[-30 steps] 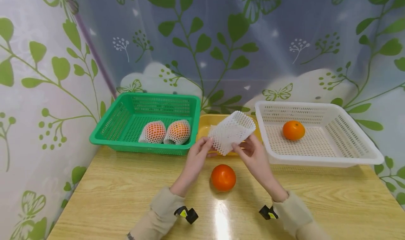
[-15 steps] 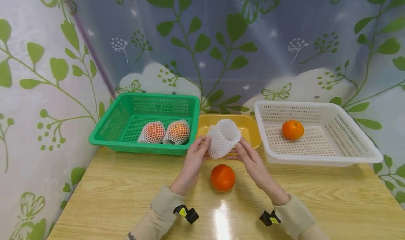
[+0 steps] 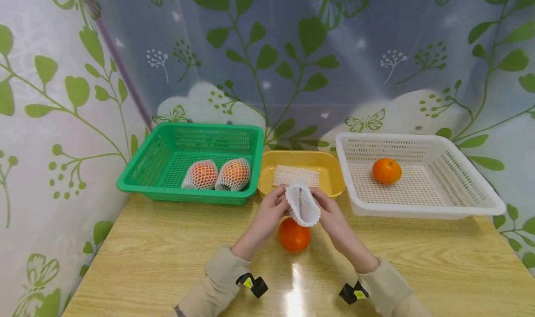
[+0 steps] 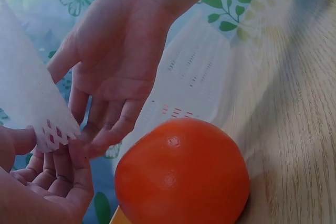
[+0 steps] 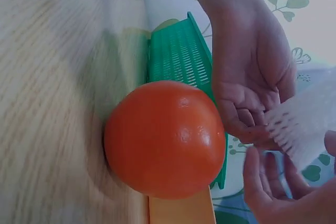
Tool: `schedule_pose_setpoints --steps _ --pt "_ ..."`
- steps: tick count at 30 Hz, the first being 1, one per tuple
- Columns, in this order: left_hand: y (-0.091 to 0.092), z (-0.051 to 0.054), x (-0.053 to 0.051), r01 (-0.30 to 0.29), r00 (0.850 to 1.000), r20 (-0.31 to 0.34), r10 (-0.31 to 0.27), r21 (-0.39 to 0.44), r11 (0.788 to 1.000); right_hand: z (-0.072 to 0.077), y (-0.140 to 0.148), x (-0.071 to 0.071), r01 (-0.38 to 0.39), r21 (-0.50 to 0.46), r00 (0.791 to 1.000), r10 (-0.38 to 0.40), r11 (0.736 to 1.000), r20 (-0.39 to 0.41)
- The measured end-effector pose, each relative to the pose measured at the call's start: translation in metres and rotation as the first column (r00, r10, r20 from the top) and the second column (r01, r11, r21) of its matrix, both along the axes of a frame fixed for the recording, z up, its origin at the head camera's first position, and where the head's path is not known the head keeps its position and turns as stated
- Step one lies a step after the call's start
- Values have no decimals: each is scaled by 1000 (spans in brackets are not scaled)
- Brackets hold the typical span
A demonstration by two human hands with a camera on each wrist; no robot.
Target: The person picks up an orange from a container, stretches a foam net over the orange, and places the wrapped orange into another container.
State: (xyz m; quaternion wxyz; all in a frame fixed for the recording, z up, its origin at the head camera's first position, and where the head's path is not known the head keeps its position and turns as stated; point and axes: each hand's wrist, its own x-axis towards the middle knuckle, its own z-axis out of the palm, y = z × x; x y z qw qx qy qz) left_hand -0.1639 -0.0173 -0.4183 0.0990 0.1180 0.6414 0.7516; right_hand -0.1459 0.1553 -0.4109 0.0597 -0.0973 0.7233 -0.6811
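Observation:
Both hands hold a white foam fruit net (image 3: pixel 303 204), its open end facing me in the head view. My left hand (image 3: pixel 269 216) pinches its left side; its thumb lies on the net (image 4: pixel 31 82) in the left wrist view. My right hand (image 3: pixel 334 219) pinches the opposite side, and in the right wrist view the net (image 5: pixel 310 121) spans the gap between the hands. Right below the net sits a smooth, round orange-red fruit (image 3: pixel 294 238) on the table, partly covered by the net's edge. Neither hand touches the fruit.
Behind the hands, a yellow tray (image 3: pixel 330 177) holds more flat foam netting (image 3: pixel 294 174). A green basket (image 3: pixel 152 182) at left contains two netted fruits (image 3: pixel 203 174). At right, a white basket (image 3: pixel 418 210) contains one bare orange fruit (image 3: pixel 386 171). A patterned curtain hangs behind.
The foam net has come down from over the yellow tray toward the fruit, and its opening has turned toward me. Both hands have moved nearer with it. The fruit has stayed put.

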Motion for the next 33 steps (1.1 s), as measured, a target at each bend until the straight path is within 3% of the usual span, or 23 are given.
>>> schedule_pose_setpoints --steps 4,8,10,12,15,19,22,27,29,31,33 --pt "-1 -3 1 -35 999 -17 35 -16 999 0 0 -1 56 -153 996 -46 987 72" --pt "-2 -5 3 -13 1000 12 13 1 1000 0 3 0 11 -337 988 41 942 148" --pt "-1 -4 2 20 996 80 -26 71 997 -1 5 0 -11 -388 983 80 921 164" --pt "-1 -4 1 54 984 159 -81 166 985 -3 6 1 -5 -412 978 91 911 189" --pt "-1 -2 1 57 953 268 -140 297 953 -8 7 1 23 -392 973 70 920 219" --pt "-3 -3 2 72 931 312 -190 353 933 -12 7 2 17 -388 964 87 921 250" --pt "-6 -5 4 72 921 332 -201 363 929 -12 9 4 -23 -465 958 153 885 242" --pt "-11 -10 8 57 901 374 -218 396 916 -15 16 8 -121 -615 937 294 780 189" --pt "-14 -14 10 55 893 390 -224 401 915 -16 18 9 -137 -644 926 329 753 187" --pt "-17 -17 13 51 888 403 -222 392 918 -19 20 12 -129 -653 918 338 746 205" --pt "-19 -20 15 41 882 421 -210 377 925 -22 21 14 -111 -631 915 327 768 237"
